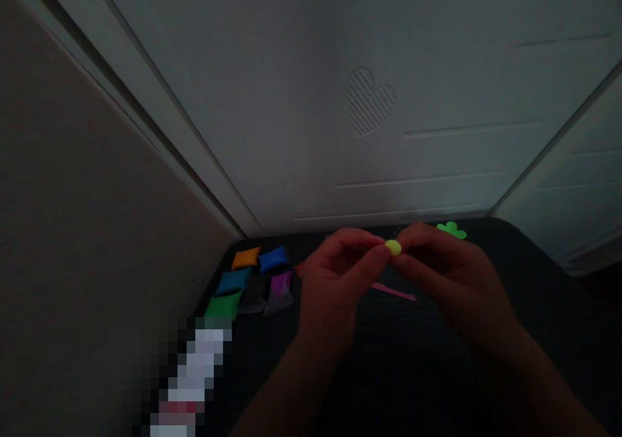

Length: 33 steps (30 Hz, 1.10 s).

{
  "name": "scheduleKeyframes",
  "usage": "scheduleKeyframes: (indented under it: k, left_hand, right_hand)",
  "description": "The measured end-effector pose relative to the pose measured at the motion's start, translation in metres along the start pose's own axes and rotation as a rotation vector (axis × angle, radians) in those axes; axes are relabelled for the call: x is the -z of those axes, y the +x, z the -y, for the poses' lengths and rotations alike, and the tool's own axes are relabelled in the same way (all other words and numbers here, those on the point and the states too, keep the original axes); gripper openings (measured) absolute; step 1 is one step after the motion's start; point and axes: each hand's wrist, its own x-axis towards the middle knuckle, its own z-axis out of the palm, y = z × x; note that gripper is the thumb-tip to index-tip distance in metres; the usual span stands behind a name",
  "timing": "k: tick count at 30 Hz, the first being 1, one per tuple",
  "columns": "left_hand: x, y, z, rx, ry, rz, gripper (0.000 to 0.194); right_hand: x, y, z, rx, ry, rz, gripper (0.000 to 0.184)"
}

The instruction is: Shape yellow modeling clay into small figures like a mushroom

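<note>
A small, rounded yellow lump of modelling clay (393,248) is pinched between the fingertips of both hands, above the dark table. My left hand (335,278) is closed, its thumb and index finger on the lump's left side. From the right, the thumb and index finger of my right hand (447,271) press against the same lump. Below and behind the hands lies a thin pink strip or tool (396,292), its left end hidden by my left hand. A red thing (299,268) shows only a corner beside that hand.
Several soft packs of coloured clay lie at the table's left: orange (246,258), blue (274,259), teal (233,281), black (255,290), purple (280,286) and green (223,306). A bright green flower shape (451,231) lies back right. A white panel (301,113) stands behind the table (389,372).
</note>
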Motion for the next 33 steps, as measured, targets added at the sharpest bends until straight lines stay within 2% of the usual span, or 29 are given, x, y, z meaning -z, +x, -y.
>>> scheduleKeyframes:
  k: [8, 15, 21, 25, 33]
  left_hand:
    - [0.000, -0.001, 0.001, 0.010, -0.025, -0.004, 0.007]
    - [0.001, 0.000, 0.001, -0.008, 0.017, 0.003, 0.004]
    - [0.000, 0.000, -0.002, -0.134, 0.146, -0.043, 0.009]
    - [0.000, -0.002, -0.002, -0.191, 0.236, -0.031, 0.012]
    - [0.000, -0.003, -0.004, -0.064, 0.173, -0.006, 0.013]
  right_hand:
    - [-0.001, 0.000, 0.000, 0.001, 0.030, 0.034, 0.007]
    - [-0.002, -0.001, -0.003, 0.031, 0.012, -0.027, 0.014]
    - [0.001, 0.000, -0.001, -0.019, 0.052, -0.006, 0.006]
    - [0.001, 0.000, -0.002, -0.074, 0.216, 0.008, 0.005]
    - [0.004, -0.001, -0.009, -0.203, 0.343, 0.001, 0.008]
